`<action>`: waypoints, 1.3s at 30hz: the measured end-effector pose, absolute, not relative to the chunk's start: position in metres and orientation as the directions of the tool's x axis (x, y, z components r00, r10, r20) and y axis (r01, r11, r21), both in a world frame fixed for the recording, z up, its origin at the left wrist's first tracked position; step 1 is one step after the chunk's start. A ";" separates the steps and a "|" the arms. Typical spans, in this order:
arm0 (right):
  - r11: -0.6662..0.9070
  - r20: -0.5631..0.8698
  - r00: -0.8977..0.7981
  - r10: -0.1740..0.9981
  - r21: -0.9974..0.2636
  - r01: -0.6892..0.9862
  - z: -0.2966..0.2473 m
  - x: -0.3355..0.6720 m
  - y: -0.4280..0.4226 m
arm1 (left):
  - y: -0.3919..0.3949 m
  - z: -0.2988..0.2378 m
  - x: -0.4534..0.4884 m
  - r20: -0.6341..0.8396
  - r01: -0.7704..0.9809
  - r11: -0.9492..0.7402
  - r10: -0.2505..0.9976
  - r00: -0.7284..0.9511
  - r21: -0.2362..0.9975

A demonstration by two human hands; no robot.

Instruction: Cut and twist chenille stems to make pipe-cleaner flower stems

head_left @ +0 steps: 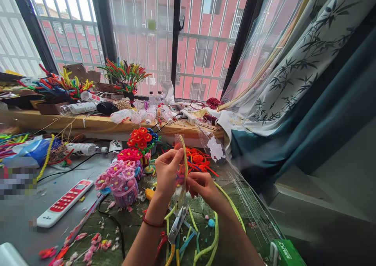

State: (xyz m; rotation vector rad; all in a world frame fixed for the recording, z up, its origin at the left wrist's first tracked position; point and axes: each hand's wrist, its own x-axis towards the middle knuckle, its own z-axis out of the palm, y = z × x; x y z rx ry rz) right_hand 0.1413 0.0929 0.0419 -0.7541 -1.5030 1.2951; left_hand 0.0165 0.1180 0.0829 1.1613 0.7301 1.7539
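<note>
Upright in front of me, a yellow pipe cleaner [185, 156] runs along a clear flat strip [179, 139] that looks like a plastic ruler. My left hand [168, 170] pinches both between thumb and fingers near the upper part. Lower down, my right hand [204, 186] is closed with its fingertips at the pipe cleaner's lower part. Beneath the hands lie scissors [177, 225] with yellow handles, blades pointing away from me. Long yellow-green pipe cleaners [216, 234] curve past my right forearm, and short blue pieces [188, 240] lie beside the scissors.
Pink pipe-cleaner flowers [122, 176] in a striped pot and red flowers [140, 138] stand left of my hands. Loose red-orange flowers [201, 159] lie behind them. A white remote [65, 203], a green box [286, 252] and several bottles [122, 115] on the sill are around.
</note>
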 end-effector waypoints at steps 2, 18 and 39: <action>0.277 0.297 -0.194 0.935 -0.953 -0.125 0.046 0.145 0.095 | 0.116 0.085 0.016 0.404 -0.334 -0.412 0.910 -0.095 0.848; 0.368 0.315 0.199 0.928 -0.857 -0.362 0.067 0.167 0.096 | 0.109 0.073 0.038 0.241 -0.318 -0.121 0.897 0.370 0.940; 0.307 0.222 0.319 0.921 -0.919 -0.248 0.082 0.177 0.093 | 0.107 0.069 0.045 0.299 -0.208 -0.241 0.900 0.317 0.948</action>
